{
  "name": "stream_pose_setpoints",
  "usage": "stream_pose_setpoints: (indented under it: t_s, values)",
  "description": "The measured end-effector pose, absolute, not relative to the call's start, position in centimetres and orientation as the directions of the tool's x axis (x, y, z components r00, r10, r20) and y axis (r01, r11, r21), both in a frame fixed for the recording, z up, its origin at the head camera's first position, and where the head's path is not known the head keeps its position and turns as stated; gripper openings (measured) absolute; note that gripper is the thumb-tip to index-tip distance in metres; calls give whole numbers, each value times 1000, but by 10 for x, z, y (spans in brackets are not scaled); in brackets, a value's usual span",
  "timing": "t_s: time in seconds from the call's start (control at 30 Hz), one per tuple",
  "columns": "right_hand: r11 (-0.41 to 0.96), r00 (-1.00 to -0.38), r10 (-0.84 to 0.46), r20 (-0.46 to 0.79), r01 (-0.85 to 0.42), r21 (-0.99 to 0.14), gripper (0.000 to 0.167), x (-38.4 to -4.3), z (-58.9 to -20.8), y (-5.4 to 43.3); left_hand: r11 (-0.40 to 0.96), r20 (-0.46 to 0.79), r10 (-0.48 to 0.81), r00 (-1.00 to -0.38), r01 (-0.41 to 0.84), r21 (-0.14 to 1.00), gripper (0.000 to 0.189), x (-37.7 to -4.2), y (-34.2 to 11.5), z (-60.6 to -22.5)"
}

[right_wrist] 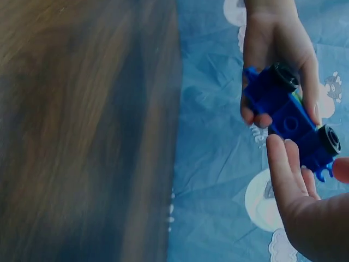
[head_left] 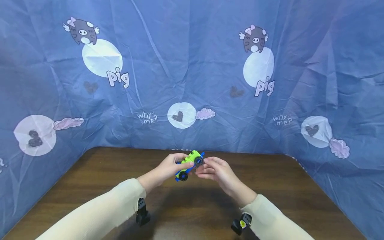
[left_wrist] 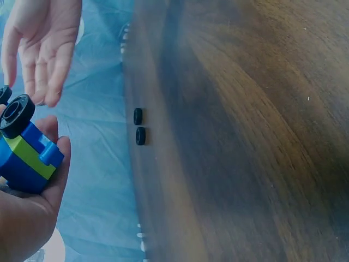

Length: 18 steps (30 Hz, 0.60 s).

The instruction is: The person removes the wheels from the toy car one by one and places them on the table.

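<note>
A green and blue toy car (head_left: 189, 165) built of blocks, with black wheels, is held tilted above the table by my left hand (head_left: 168, 168), whose thumb lies along its side. In the right wrist view the blue underside of the toy car (right_wrist: 278, 112) shows, with two black wheels along one edge. Close to the car's upper end is my right hand (head_left: 220, 171), its fingers fairly straight and fingertips beside the wheel. Whether they touch the car is unclear. Two loose black wheels (left_wrist: 139, 125) stand side by side on the table in the left wrist view.
The brown wooden table (head_left: 105, 186) reaches back to a blue printed cloth (head_left: 192, 66), which hangs behind and at both sides. A black camera mount (head_left: 142, 213) hangs below the left sleeve, another (head_left: 241, 224) below the right one.
</note>
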State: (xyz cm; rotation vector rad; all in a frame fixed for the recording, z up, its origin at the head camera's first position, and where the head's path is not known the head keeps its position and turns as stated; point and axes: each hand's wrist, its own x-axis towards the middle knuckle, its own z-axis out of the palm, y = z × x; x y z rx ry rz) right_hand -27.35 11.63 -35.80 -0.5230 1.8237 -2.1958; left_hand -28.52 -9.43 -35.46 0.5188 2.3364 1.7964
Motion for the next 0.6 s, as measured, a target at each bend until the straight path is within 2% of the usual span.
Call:
stream_pose_setpoints:
  t_s: [0.2,0.47,0.6]
  values:
    - [-77,-894,-428,131,-108,-991,21,-275,-358,123,216,69,354,-933,153,964,37,-285,-91,-356]
    - [106,-893,-337,300,-352,-930,23,-271,-349,120,207,82,345,-935,161,965,38,-285,-86,-358]
    - [174,-887,-320,334,-402,-899,23,-272,-349,120,206,87,344,-935,166,964,39,-284,-84,-357]
